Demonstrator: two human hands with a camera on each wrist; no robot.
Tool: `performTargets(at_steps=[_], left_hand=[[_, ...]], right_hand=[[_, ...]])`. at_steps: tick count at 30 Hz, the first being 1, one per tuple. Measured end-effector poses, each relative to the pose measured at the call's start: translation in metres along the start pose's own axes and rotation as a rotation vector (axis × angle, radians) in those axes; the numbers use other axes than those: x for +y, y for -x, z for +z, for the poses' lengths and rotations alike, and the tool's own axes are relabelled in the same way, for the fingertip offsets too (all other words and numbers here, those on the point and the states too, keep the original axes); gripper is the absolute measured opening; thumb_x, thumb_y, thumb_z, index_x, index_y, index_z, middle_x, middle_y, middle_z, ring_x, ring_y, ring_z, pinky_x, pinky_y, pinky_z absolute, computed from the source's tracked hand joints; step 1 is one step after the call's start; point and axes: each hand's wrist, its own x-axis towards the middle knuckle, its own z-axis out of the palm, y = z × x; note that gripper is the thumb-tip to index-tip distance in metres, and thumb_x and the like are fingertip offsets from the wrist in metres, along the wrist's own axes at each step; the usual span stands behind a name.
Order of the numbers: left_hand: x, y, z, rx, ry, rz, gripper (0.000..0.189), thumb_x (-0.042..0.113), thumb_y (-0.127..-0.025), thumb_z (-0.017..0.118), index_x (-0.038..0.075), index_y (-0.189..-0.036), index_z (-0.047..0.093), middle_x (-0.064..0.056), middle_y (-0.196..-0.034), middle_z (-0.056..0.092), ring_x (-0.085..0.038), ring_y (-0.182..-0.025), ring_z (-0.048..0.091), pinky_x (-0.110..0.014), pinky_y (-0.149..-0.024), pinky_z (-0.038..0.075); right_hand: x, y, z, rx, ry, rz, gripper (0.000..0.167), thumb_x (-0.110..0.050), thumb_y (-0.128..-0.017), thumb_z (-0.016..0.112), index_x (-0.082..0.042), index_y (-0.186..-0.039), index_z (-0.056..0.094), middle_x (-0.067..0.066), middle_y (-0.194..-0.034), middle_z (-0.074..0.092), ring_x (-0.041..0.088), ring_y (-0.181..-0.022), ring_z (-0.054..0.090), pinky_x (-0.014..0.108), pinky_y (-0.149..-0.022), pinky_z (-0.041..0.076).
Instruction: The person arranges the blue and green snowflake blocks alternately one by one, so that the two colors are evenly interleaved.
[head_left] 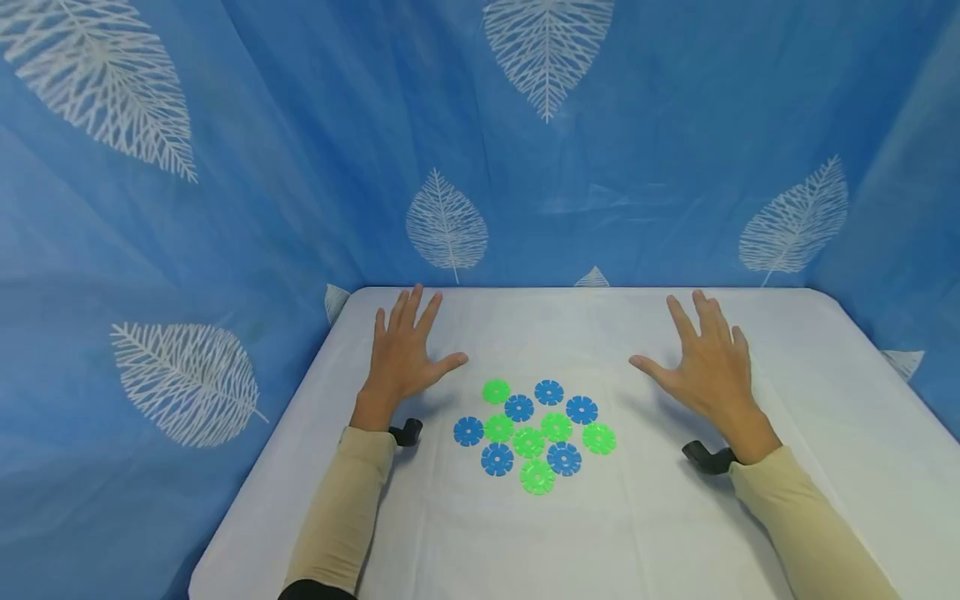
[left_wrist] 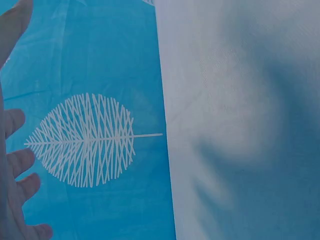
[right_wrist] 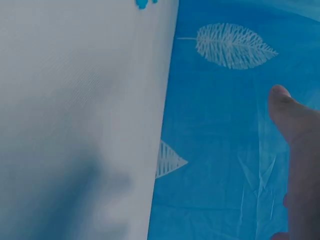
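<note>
Several flat notched discs, some blue like the blue disc (head_left: 468, 431) and some green like the green disc (head_left: 537, 477), lie in a loose cluster mid-table. Left of them, my left hand (head_left: 403, 358) hovers with fingers spread, holding nothing; the green disc (head_left: 496, 391) at the back left is nearest its thumb. On the other side, my right hand (head_left: 705, 367) is also held above the surface, fingers spread and nothing in it, with the green disc (head_left: 598, 438) at the cluster's right closest. Spread fingers (left_wrist: 21, 161) appear at the left wrist view's edge, and a thumb (right_wrist: 282, 107) in the right wrist view.
The discs lie on a white-covered table (head_left: 465, 542) with rounded back corners. Behind and to the sides hangs a blue curtain (head_left: 315, 125) with white leaf prints, meeting the table's back edge. A dark strap mount (head_left: 708, 458) sits at the right wrist.
</note>
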Motion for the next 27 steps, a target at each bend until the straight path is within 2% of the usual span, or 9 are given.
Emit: performTargets(at_steps=[3,6,13,17,20,24,27], left_hand=[[0.001,-0.004,-0.003,0.034,0.024,0.02,0.099,0.076,-0.08,0.058,0.026,-0.16,0.028,-0.011,-0.167,0.024,-0.037,-0.151,0.025,-0.072,-0.116,0.02],[0.003,-0.003,-0.003,0.031,0.057,0.029,0.095,0.075,-0.081,0.06,0.026,-0.158,0.033,-0.011,-0.164,0.03,-0.035,-0.148,0.032,-0.069,-0.114,0.026],[0.012,0.012,-0.004,-0.035,0.182,-0.007,0.086,0.068,-0.084,0.062,0.025,-0.155,0.04,-0.01,-0.159,0.039,-0.036,-0.142,0.041,-0.067,-0.11,0.035],[0.019,0.019,-0.005,-0.042,0.248,-0.008,0.081,0.065,-0.085,0.064,0.024,-0.152,0.045,-0.008,-0.156,0.043,-0.034,-0.141,0.042,-0.065,-0.109,0.036],[0.023,0.023,-0.007,-0.047,0.286,-0.007,0.078,0.063,-0.085,0.066,0.024,-0.15,0.048,-0.007,-0.152,0.048,-0.032,-0.138,0.044,-0.062,-0.107,0.039],[0.027,0.027,-0.011,-0.072,0.336,-0.005,0.076,0.059,-0.085,0.069,0.024,-0.15,0.048,-0.008,-0.146,0.052,-0.03,-0.134,0.048,-0.06,-0.107,0.041],[0.03,0.029,-0.014,-0.122,0.38,-0.015,0.075,0.056,-0.086,0.07,0.025,-0.151,0.047,-0.008,-0.143,0.052,-0.029,-0.134,0.048,-0.059,-0.108,0.042]], right_hand=[[-0.004,-0.004,-0.001,0.036,-0.027,-0.007,0.105,-0.065,-0.078,0.072,-0.018,-0.16,0.027,0.022,-0.164,0.024,0.048,-0.146,0.029,0.076,-0.103,0.03],[-0.008,-0.004,-0.002,0.025,-0.05,0.009,0.102,-0.066,-0.078,0.071,-0.018,-0.159,0.03,0.022,-0.162,0.028,0.049,-0.141,0.035,0.075,-0.097,0.036],[-0.021,0.003,-0.004,-0.056,-0.122,0.038,0.095,-0.07,-0.082,0.066,-0.015,-0.155,0.039,0.024,-0.155,0.038,0.052,-0.133,0.042,0.073,-0.091,0.041],[-0.029,0.005,-0.005,-0.089,-0.172,0.032,0.088,-0.069,-0.084,0.065,-0.013,-0.15,0.047,0.023,-0.147,0.046,0.046,-0.127,0.048,0.068,-0.087,0.046],[-0.036,0.006,-0.005,-0.151,-0.229,0.026,0.085,-0.071,-0.084,0.063,-0.015,-0.147,0.051,0.02,-0.136,0.053,0.04,-0.117,0.055,0.061,-0.081,0.05],[-0.045,0.013,-0.004,-0.233,-0.282,-0.006,0.08,-0.069,-0.084,0.065,-0.016,-0.143,0.056,0.015,-0.126,0.06,0.033,-0.108,0.061,0.053,-0.077,0.053],[-0.051,0.022,-0.002,-0.268,-0.317,-0.042,0.074,-0.063,-0.085,0.07,-0.016,-0.14,0.059,0.013,-0.125,0.061,0.032,-0.107,0.063,0.051,-0.077,0.054]])
